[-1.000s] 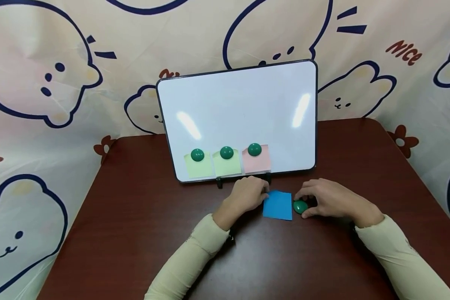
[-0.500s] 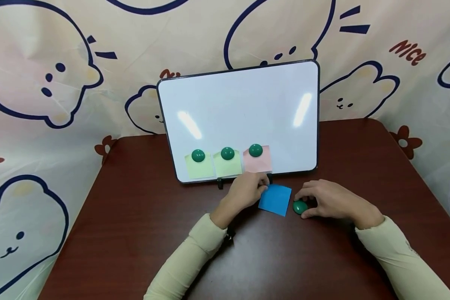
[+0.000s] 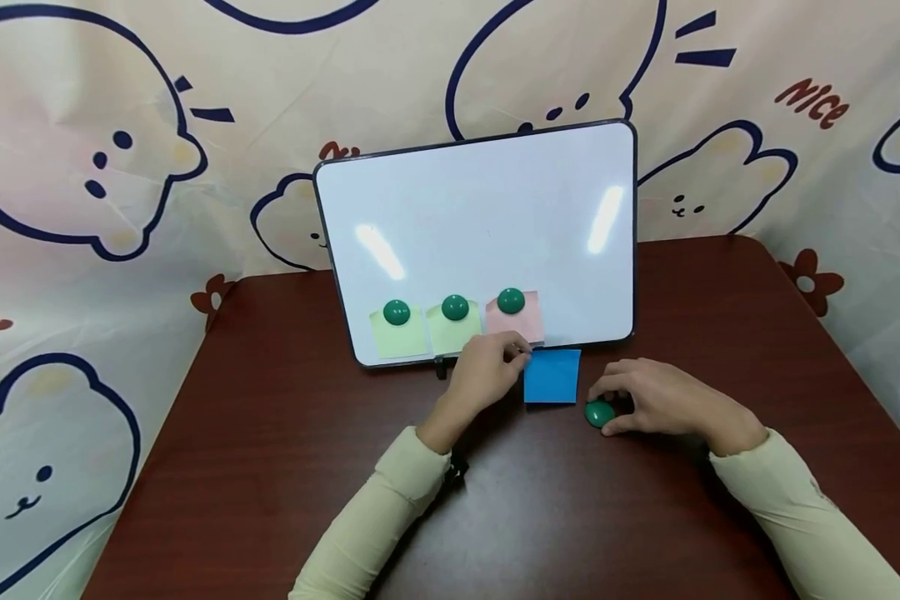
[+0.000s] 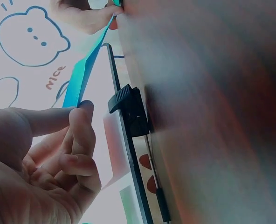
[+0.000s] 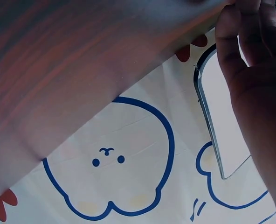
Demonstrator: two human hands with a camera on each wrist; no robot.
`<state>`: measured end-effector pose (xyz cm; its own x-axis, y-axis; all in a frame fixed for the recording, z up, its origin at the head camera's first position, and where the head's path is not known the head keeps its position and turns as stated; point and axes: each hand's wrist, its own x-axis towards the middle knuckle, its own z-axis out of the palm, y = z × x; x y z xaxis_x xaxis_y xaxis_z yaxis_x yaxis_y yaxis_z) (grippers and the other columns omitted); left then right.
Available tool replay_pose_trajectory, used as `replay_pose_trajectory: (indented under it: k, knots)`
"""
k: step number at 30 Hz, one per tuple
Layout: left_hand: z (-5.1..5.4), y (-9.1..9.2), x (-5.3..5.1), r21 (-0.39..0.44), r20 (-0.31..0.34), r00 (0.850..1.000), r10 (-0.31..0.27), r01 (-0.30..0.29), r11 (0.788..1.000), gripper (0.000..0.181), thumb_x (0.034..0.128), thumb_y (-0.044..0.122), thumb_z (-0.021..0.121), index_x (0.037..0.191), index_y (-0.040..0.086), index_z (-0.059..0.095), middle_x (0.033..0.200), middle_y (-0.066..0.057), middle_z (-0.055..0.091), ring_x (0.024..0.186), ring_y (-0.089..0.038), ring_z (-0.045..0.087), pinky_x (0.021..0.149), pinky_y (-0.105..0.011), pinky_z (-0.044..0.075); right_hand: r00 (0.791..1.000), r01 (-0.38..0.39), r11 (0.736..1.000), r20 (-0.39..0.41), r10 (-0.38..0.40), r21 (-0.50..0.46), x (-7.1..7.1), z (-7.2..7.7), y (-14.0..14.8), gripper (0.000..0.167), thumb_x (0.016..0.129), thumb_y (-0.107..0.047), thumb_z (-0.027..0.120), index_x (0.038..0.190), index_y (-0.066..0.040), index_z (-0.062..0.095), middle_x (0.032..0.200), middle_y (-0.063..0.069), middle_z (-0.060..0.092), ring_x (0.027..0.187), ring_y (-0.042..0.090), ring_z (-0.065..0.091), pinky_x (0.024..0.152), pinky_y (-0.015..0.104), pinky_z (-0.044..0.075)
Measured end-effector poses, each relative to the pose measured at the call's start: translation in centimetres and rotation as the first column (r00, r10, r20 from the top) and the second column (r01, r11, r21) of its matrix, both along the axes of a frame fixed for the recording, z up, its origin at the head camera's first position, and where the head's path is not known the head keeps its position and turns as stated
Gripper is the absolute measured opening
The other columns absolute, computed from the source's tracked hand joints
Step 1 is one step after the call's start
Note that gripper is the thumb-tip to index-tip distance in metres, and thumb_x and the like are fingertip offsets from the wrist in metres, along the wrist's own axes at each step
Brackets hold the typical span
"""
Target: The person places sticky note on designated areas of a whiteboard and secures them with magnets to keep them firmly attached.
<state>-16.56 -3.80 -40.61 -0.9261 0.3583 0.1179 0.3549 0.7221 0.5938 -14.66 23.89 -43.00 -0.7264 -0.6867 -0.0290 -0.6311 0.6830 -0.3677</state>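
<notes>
Between thumb and forefinger, my left hand [image 3: 487,371] pinches the upper left corner of a blue sticky note [image 3: 552,377]. In the left wrist view the note [image 4: 84,70] is lifted off the table and slightly bent along its length, held by the left hand [image 4: 54,154]. To its right, my right hand [image 3: 656,396] grips a green round magnet [image 3: 599,413] at the tabletop. The right wrist view shows the back part of the right hand [image 5: 254,70]; the magnet is hidden there. Behind stands a whiteboard [image 3: 480,217] in a dark frame.
Along the board's lower edge, green magnets hold two pale green sticky notes [image 3: 399,337] and a pink sticky note [image 3: 513,323]. A black clip foot [image 4: 128,109] supports the board. The dark brown table [image 3: 270,467] meets a patterned cloth backdrop [image 3: 157,183].
My left hand has moved forward toward the board, carrying the blue sticky note up from beside the magnet to the board's lower edge. The right hand and its magnet have stayed put.
</notes>
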Motion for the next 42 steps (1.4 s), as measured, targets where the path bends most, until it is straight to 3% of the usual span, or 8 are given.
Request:
replay_pose_trajectory:
  k: [7,17,29,42]
  knots:
    - [-0.03,-0.29,-0.07,-0.006,0.012,1.0,0.007,-0.007,1.0,0.015,0.0966,0.023,0.066,0.104,0.014,0.076,0.094,-0.002,0.077,0.078,-0.014,0.068,0.066,-0.024,0.052,1.0,-0.006,1.0,0.004,0.006,-0.012,0.09,-0.07,0.06,0.038,0.076,-0.049,0.083,0.109,-0.032,0.072,0.097,-0.018,0.061,0.086,0.002,0.055,0.073,0.024,0.053]
    - [0.12,-0.5,-0.24,0.0,-0.03,0.999,0.028,-0.028,1.0,0.015,0.0954,0.024,0.068,0.102,0.014,0.077,0.095,0.0,0.078,0.081,-0.013,0.069,0.067,-0.023,0.052,1.0,0.001,1.0,0.0,-0.001,-0.005,0.18,-0.01,0.12,0.038,0.077,-0.047,0.083,0.111,-0.033,0.071,0.097,-0.019,0.061,0.086,0.002,0.054,0.074,0.024,0.052]
    - [0.26,-0.98,-0.35,0.112,-0.095,0.991,0.094,-0.083,0.99,0.009,0.0933,0.021,0.071,0.096,0.014,0.075,0.089,-0.002,0.076,0.082,-0.018,0.071,0.069,-0.027,0.055,1.0,-0.006,1.0,0.0,0.006,-0.009,-0.03,0.14,-0.12,0.038,0.078,-0.045,0.083,0.111,-0.032,0.071,0.096,-0.018,0.06,0.086,0.003,0.054,0.073,0.024,0.052]
    - [-0.04,-0.93,-0.49,0.155,-0.094,0.988,0.123,-0.108,0.982,0.009,0.094,0.022,0.07,0.096,0.014,0.074,0.089,-0.002,0.076,0.078,-0.017,0.07,0.064,-0.023,0.052,1.0,-0.003,1.0,0.023,0.003,-0.005,0.0,0.25,0.0,0.037,0.08,-0.043,0.081,0.115,-0.034,0.07,0.102,-0.019,0.061,0.089,0.001,0.055,0.079,0.027,0.054]
